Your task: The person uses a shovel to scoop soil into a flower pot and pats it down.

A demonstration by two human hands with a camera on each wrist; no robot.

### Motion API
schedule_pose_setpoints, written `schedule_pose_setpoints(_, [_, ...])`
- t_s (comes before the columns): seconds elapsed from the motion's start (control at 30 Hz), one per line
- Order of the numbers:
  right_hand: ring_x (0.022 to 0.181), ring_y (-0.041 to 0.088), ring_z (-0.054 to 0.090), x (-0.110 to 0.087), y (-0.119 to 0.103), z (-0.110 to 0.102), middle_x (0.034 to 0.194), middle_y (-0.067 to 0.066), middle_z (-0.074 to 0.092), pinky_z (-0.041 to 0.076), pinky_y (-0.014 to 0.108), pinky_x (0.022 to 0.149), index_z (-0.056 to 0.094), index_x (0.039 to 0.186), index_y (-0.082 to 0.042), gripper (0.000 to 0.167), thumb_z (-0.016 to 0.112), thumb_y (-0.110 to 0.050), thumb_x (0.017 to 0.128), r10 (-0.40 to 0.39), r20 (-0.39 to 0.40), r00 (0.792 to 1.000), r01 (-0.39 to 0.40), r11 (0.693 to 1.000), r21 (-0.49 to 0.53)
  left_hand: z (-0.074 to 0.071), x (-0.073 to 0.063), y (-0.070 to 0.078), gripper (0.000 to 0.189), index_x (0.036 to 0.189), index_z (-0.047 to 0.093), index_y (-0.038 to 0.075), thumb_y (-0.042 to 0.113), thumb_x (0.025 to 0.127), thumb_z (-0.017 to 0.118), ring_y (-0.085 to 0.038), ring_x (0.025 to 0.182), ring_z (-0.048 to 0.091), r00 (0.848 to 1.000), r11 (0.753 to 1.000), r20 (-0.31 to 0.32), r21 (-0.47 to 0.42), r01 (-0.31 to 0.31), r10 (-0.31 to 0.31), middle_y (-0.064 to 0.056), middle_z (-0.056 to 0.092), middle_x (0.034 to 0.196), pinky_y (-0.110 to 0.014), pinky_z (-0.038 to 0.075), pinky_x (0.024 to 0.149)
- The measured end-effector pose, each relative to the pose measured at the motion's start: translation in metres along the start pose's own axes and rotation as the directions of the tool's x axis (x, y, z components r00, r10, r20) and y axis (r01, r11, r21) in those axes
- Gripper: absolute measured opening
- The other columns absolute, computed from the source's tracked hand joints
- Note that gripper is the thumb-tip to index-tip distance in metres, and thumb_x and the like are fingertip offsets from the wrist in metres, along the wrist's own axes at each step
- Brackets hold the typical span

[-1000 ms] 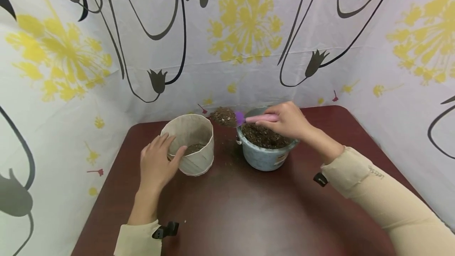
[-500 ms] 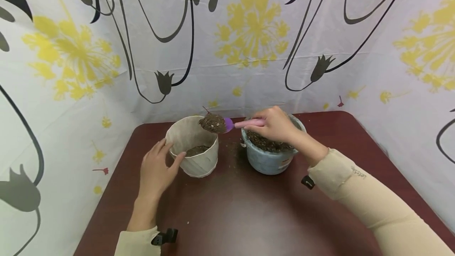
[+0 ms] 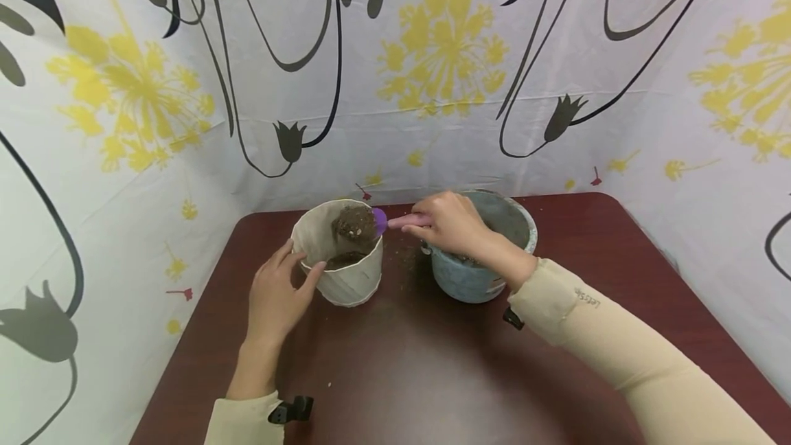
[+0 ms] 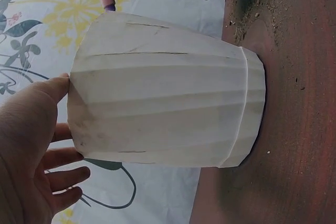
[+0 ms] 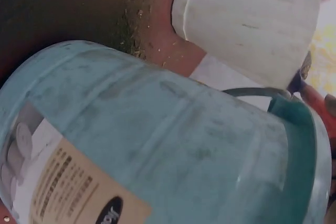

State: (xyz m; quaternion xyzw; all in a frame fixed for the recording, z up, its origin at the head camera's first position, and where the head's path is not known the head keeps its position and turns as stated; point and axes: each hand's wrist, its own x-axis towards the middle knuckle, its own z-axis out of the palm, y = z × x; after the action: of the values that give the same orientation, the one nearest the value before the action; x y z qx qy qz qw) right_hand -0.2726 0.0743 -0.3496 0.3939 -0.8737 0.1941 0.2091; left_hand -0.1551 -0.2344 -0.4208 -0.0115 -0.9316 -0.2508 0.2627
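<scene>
My right hand [image 3: 451, 225] grips the pink handle of a small garden trowel [image 3: 379, 220] with a purple neck. Its blade carries dark soil [image 3: 356, 224] and sits tilted inside the mouth of a white ribbed plant pot [image 3: 349, 285], above some soil in the bottom. On the pot's near-left rim my left hand [image 3: 278, 294] rests with thumb and fingers spread; the left wrist view has the thumb and fingertips touching the rim of the upright pot [image 4: 163, 93]. Beneath my right forearm stands a blue bucket [image 3: 460, 280], its soil mostly hidden by the hand.
The dark red table [image 3: 402, 376] bears scattered soil crumbs [image 5: 134, 19] between pot and bucket. A patterned white cloth [image 3: 346, 101] hangs close behind and at both sides. The bucket's handle [image 5: 252, 92] hangs on the pot's side.
My right hand has moved left with the loaded trowel, from above the bucket into the pot's mouth, and the blade has tipped downward. My left hand stays at the pot's rim.
</scene>
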Motion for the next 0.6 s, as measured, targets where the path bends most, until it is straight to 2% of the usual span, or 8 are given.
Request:
schedule_pose_setpoints(0.13, [0.056,0.022,0.06,0.001,-0.003,0.006,0.065,-0.002,0.062,0.047,0.04,0.047,0.066,0.071,-0.015,0.027,0.081,-0.032,0.087,-0.05,-0.03,0.998,0.049,0.997,-0.055,0.0,0.0,0.0,0.051,0.12,0.072,0.0,0.044,0.093,0.071,-0.044,0.13,0.053,1.0,1.0,0.008,0.001,0.008,-0.008,-0.021,0.055,0.145,-0.061,0.039,0.106])
schedule_pose_setpoints(0.33, [0.053,0.021,0.056,0.001,-0.006,0.01,0.066,-0.001,0.055,0.045,0.038,0.045,0.067,0.073,-0.014,0.027,0.083,-0.031,0.086,-0.124,-0.076,0.989,0.114,0.986,-0.121,0.0,0.0,0.0,0.05,0.117,0.073,0.0,0.043,0.092,0.072,-0.043,0.129,0.054,1.0,1.0,-0.014,0.005,-0.007,0.007,-0.022,0.057,0.142,-0.06,0.04,0.106])
schedule_pose_setpoints(0.6, [0.055,0.023,0.053,0.0,-0.007,0.015,0.069,0.004,0.048,0.043,0.036,0.043,0.063,0.082,-0.013,0.023,0.085,-0.021,0.084,-0.301,-0.185,0.935,0.256,0.938,-0.232,0.0,0.001,0.0,0.049,0.115,0.073,0.0,0.042,0.092,0.073,-0.042,0.127,0.056,0.999,1.0,-0.035,0.005,-0.024,0.024,-0.022,0.058,0.14,-0.06,0.041,0.105])
